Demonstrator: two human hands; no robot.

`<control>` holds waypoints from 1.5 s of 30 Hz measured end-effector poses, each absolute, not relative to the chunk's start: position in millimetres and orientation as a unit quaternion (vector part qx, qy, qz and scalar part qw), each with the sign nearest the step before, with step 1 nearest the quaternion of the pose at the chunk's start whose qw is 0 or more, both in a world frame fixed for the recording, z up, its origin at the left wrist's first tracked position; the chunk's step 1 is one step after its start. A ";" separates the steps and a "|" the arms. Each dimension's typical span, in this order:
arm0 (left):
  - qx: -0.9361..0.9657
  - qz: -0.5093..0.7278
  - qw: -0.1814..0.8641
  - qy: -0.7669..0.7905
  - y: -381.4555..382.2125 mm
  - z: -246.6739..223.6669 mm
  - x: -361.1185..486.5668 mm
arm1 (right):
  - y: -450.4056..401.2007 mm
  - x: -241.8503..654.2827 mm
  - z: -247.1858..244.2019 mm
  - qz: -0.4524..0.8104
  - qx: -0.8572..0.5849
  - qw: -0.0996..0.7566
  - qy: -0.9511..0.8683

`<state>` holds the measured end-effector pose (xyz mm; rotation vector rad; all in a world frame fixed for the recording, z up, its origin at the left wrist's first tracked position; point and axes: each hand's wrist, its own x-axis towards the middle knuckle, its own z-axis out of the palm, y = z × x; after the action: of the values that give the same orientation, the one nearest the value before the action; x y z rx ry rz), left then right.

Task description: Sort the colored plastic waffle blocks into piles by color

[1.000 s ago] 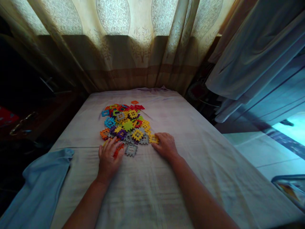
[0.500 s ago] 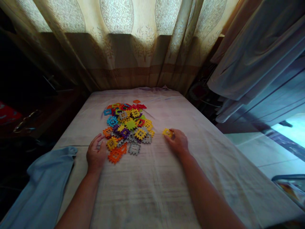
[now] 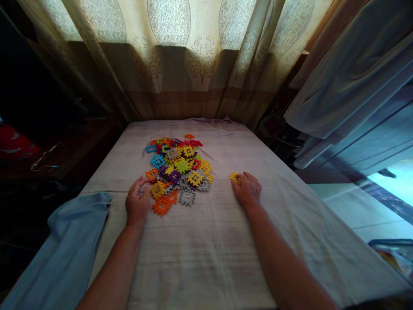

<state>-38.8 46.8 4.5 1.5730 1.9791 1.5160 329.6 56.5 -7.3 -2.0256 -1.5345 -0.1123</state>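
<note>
My right hand (image 3: pixel 248 189) rests on the cloth to the right of a pile, its fingers closed on a small yellow interlocking plastic piece (image 3: pixel 234 177). Part of that piece is hidden under the fingers. At the pile's left edge is my left hand (image 3: pixel 138 202), fingers loosely curved and apart from the thumb, with nothing visible in it. Close beside it lie a dark yellow piece (image 3: pixel 158 190) and an orange piece (image 3: pixel 163 204). The pile mixes notched square pieces in several colours, among them a lime green one (image 3: pixel 182 166) and a grey one (image 3: pixel 187 197) at the front.
A pale cloth (image 3: pixel 206 258) covers the table under everything. Light blue fabric (image 3: pixel 74 232) hangs at the left edge. Behind the table falls a patterned curtain (image 3: pixel 180 99), and garments (image 3: pixel 335 86) hang at the right. One orange piece (image 3: pixel 189 136) lies apart beyond the pile.
The whole view has shifted slightly, so everything appears a little farther right. My right hand keeps the yellow piece, its fingers now lower over it. The left hand stays beside the pile.
</note>
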 end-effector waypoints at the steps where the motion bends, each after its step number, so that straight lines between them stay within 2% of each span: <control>1: 0.533 0.511 0.093 0.668 47.1 4.4 -39.0 | 56.4 323.8 -5.0 -0.042 -0.752 0.302 -0.584; 8: 0.530 0.514 0.101 0.668 48.0 3.9 -38.9 | 55.9 244.9 17.5 0.013 -0.597 0.321 -0.735; 13: 0.528 0.512 0.107 0.670 47.3 3.7 -37.8 | 59.8 217.6 13.2 0.038 -0.597 0.290 -0.747; 19: 0.533 0.503 0.109 0.672 47.3 5.5 -35.3 | 63.2 221.5 3.4 0.061 -0.593 0.313 -0.740; 26: 0.535 0.504 0.098 0.671 45.1 7.2 -33.5 | 72.7 225.3 1.2 0.068 -0.594 0.378 -0.707; 34: 0.535 0.503 0.099 0.671 45.1 6.6 -33.5 | 101.1 304.4 -1.1 0.000 -0.675 0.425 -0.603; 39: 0.538 0.505 0.097 0.668 46.0 4.5 -34.9 | 102.9 353.8 -5.2 0.060 -0.732 0.393 -0.553; 45: 0.536 0.501 0.098 0.672 45.9 4.0 -35.4 | 95.1 378.4 1.4 0.134 -0.745 0.293 -0.584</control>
<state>-35.4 45.9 4.0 1.5854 1.9903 1.4834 378.4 95.1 1.4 -1.9846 -1.5570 0.3566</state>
